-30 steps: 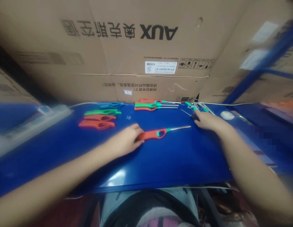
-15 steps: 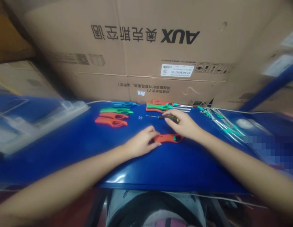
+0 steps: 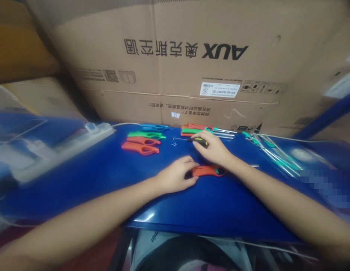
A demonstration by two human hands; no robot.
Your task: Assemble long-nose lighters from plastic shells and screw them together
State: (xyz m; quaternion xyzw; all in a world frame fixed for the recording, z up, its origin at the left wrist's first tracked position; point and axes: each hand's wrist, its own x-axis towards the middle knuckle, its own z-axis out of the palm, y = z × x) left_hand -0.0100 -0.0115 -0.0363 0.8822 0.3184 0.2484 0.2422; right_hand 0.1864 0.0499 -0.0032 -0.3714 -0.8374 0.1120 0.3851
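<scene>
An orange lighter [image 3: 207, 171] with a long metal nozzle lies on the blue tabletop [image 3: 107, 177] in front of me. My left hand [image 3: 176, 176] grips the end of its orange handle, fingers curled. My right hand [image 3: 213, 148] lies above the lighter, its forearm hiding most of the nozzle. The right fingers close round a small screwdriver [image 3: 196, 140] with a dark, yellow-marked handle, its thin shaft pointing left.
Orange, green and blue handle shells [image 3: 142, 140] lie in a row at the back left. Assembled lighters [image 3: 200, 130] sit behind my right hand. Loose metal tubes with teal ends [image 3: 272, 152] are at the right. A large AUX cardboard box [image 3: 186, 67] walls the back.
My right hand came from the far right, picked up the screwdriver and carried it left, over the lighter. My left hand kept hold of the orange handle. The view shifted left.
</scene>
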